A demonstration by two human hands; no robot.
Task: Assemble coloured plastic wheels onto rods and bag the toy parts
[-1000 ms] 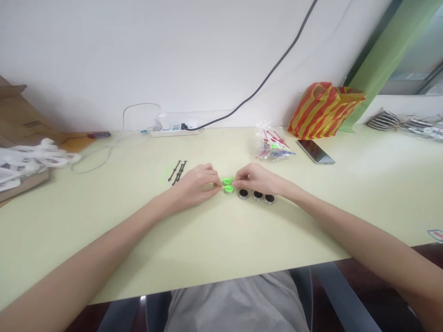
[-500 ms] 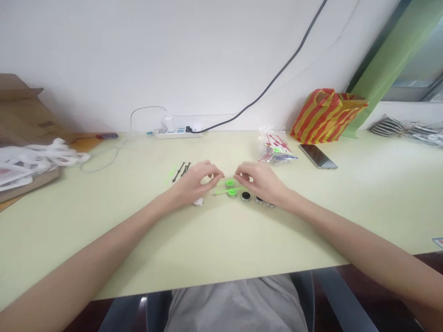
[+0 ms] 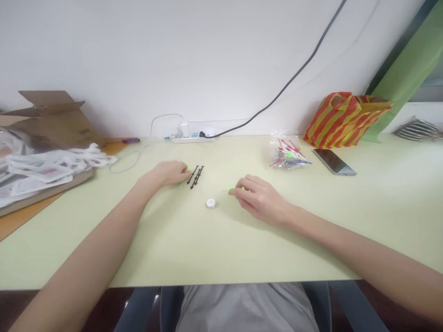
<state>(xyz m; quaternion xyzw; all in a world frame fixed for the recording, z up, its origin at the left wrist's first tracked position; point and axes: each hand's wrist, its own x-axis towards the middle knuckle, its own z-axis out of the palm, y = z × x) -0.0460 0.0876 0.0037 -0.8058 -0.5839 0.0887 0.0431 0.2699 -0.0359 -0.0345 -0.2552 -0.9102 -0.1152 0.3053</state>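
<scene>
My left hand point(image 3: 172, 173) is at the left with its fingers pinched on a slim green stick point(image 3: 180, 184), whose ends show on both sides of the fingertips. Beside those fingertips lie several black sticks with arrow-like ends point(image 3: 195, 177). My right hand point(image 3: 256, 196) is low over the table with curled fingers. From under its fingertips pokes the tip of another green stick point(image 3: 228, 188); whatever else is beneath that hand is hidden. Between the hands, nearer to me, sits a small round white-topped piece point(image 3: 211, 203).
A clear bag of coloured parts point(image 3: 288, 151), a phone point(image 3: 334, 162) and a striped bag point(image 3: 342, 120) stand at the back right. A power strip point(image 3: 194, 138) lies by the wall. Cardboard point(image 3: 62, 120) and white packaging point(image 3: 51, 163) fill the left side.
My left hand has gone left from the centre to the green stick. My right hand has lowered over the green-topped and black-topped discs, now hidden. The view has shifted left.
</scene>
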